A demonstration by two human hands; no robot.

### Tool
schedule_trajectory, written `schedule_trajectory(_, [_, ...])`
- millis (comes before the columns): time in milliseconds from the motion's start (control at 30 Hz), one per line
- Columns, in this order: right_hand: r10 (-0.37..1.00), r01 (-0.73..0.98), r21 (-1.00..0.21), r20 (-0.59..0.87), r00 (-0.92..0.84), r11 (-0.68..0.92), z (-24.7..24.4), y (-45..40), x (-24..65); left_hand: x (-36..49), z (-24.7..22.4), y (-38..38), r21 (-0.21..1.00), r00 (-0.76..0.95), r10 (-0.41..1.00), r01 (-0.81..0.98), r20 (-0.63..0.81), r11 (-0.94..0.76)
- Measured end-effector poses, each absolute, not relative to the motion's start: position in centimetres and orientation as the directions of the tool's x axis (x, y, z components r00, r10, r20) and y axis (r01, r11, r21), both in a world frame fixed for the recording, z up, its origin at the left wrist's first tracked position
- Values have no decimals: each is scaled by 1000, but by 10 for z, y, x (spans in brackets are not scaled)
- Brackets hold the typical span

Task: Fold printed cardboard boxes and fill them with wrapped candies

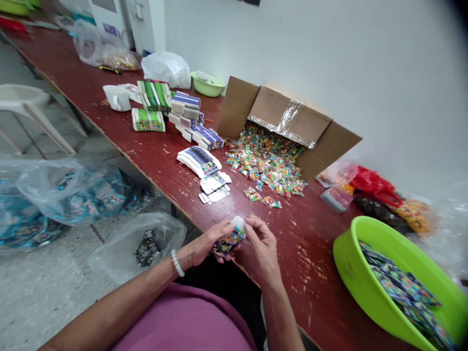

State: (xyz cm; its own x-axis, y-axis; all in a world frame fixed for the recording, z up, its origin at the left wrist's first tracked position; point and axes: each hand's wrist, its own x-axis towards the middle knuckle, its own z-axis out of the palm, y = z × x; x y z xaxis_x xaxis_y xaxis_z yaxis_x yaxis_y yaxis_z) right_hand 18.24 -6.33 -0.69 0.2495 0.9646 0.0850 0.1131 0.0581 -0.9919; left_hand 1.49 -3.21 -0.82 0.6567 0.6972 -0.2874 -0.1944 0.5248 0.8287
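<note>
A small printed candy box (230,241), dark with bright coloured pictures, is in my left hand (204,243) near the table's front edge. Its white flap stands up at the top. My right hand (265,246) pinches at that flap with thumb and forefinger, and its other fingers are curled. Just beyond my hands lie flattened cartons (215,187) and a fanned stack of flat cartons (199,161). A few small candy packets (252,194) rest apart on the table. Many more packets (270,161) spill from an open cardboard box (285,114).
At the right stands a green basin (347,248) holding dark printed packets. Bundles of green cartons (149,120) and purple cartons (206,136), plus a white mug (117,97), are farther left. Clear plastic bags (109,239) sit on the floor beside a white stool (25,97).
</note>
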Motion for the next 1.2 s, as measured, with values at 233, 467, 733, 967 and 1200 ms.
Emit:
schedule_trajectory(233, [932, 120, -992, 87, 352, 47, 0, -67, 181, 23, -10, -34, 813, 550, 739, -172, -389, 556])
schedule_trajectory(467, [959, -399, -876, -280, -40, -272, 4, -68, 175, 23, -10, -37, 786, 579, 721, -207, -381, 582])
schedule_trajectory(733, [961, 45, -994, 108, 253, 100, -13, -60, 166, 19, -12, -29, 514, 781, 488, -256, -389, 819])
schedule_trajectory(967, [996, 64, -997, -41, 80, -46, -8, -65, 172, 16, -9, -27, 574, 696, 552, -242, -460, 783])
schedule_trajectory(1200, [967, -171, -971, -193, 164, -164, 3, -53, 160, 20, -7, -31, 693, 609, 654, -224, -449, 685])
